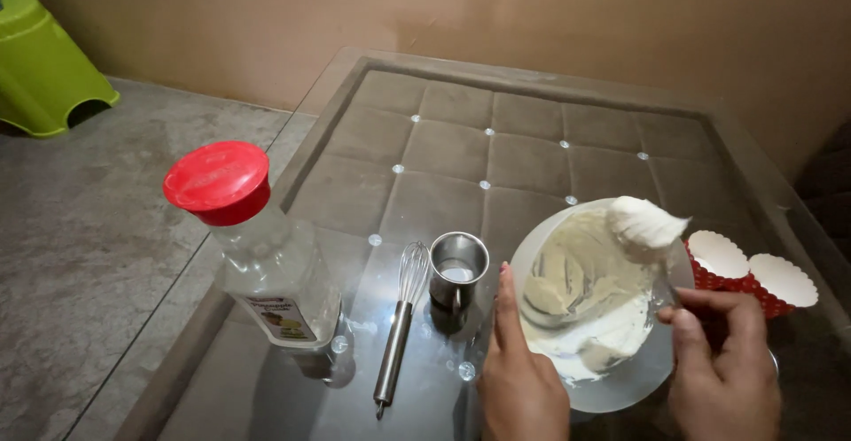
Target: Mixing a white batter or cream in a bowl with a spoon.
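Fingers of the right hand (722,366) are clenched around the handle of a spatula, and that spatula (645,224) stands lifted over the far rim of the bowl with a thick white dollop of cream heaped on its blade. Over on the other side, the left hand (519,374) lies against the near-left wall of the bowl, fingers stretched out flat along the glass rather than curled, steadying it, with nothing enclosed in the palm.

One glass bowl (660,366) is in play, sitting at the near right of the bench and smeared inside with pale cream, a lump of it lying toward the near side. Just beyond the right hand, count two red paper cups (771,299) with white scalloped insides, side by side and touching, at the bowl's right edge.

Moving left: one small steel cup (458,268), handle toward the camera, stands just beside the bowl with something white in the bottom. One wire whisk (401,321) lies flat next to it, loops pointing away, handle toward the near edge, touched by nobody. Further left, one clear plastic bottle (266,255) with a red cap stands upright, a label low on its side.

All of it rests on one glass-topped bench (496,131) over brown tufted padding. On the grey floor at far left sits one green plastic stool (40,64), well apart from everything else.
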